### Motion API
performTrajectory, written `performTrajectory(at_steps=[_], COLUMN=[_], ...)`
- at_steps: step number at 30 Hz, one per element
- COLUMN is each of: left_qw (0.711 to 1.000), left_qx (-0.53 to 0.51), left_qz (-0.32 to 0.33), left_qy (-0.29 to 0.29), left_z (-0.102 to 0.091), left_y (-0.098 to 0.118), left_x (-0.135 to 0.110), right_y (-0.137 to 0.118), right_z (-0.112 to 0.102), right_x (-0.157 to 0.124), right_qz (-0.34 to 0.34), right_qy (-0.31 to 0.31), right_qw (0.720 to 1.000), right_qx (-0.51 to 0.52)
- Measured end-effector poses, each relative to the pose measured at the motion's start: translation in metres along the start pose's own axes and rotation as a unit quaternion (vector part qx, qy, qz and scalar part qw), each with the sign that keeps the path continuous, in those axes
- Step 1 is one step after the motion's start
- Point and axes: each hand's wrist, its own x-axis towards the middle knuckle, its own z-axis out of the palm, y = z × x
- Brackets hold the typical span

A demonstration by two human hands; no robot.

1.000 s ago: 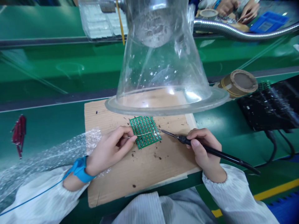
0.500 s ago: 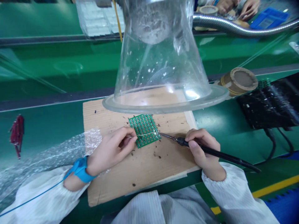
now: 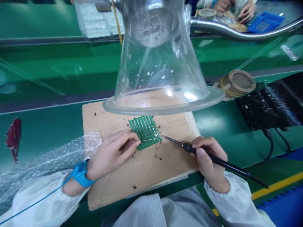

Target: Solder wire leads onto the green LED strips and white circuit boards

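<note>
Thin wire (image 3: pixel 149 139), soldering iron (image 3: pixel 227 165) at green circuit board (image 3: pixel 144 128).
I see left hand (image 3: pixel 115 148) fingers pinching wire, right hand (image 3: pixel 210 170) fingers clamped on iron, tip (image 3: pixel 165 136) beside board.

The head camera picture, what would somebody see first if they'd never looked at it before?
Probably the big clear hood at the top middle. Below it, a green circuit board lies on brown cardboard, where the left hand holds a thin wire. On the right, the right hand grips a black soldering iron, tip near the board.
</note>
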Motion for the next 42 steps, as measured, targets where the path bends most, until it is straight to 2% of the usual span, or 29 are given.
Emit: performTrajectory(at_steps=[15,23,28,34,39,42], left_qw=[0.999,1.000,1.000,1.000,1.000,1.000], left_qx=[-0.010,-0.009,-0.009,-0.005,-0.013,-0.017], left_qz=[-0.020,-0.001,0.004,-0.001,-0.002,-0.002], left_qy=[-0.033,0.000,-0.001,-0.011,-0.023,-0.008], left_z=[0.002,0.001,-0.001,-0.001,0.000,0.001], left_y=[-0.002,-0.002,0.000,0.000,0.000,0.000], left_x=[0.001,-0.002,-0.001,0.002,0.002,0.002], right_y=[-0.004,-0.003,-0.009,-0.015,-0.014,-0.010], right_z=[-0.001,-0.001,0.002,0.005,0.004,0.002], right_x=[0.000,0.000,0.004,0.010,0.009,0.006], right_qz=[-0.002,-0.010,-0.016,-0.025,-0.021,-0.013], right_qy=[-0.067,-0.040,-0.082,-0.103,-0.108,-0.090], right_qw=[0.997,0.999,0.996,0.993,0.993,0.996], right_qx=[-0.024,-0.010,-0.033,-0.048,-0.043,-0.024])
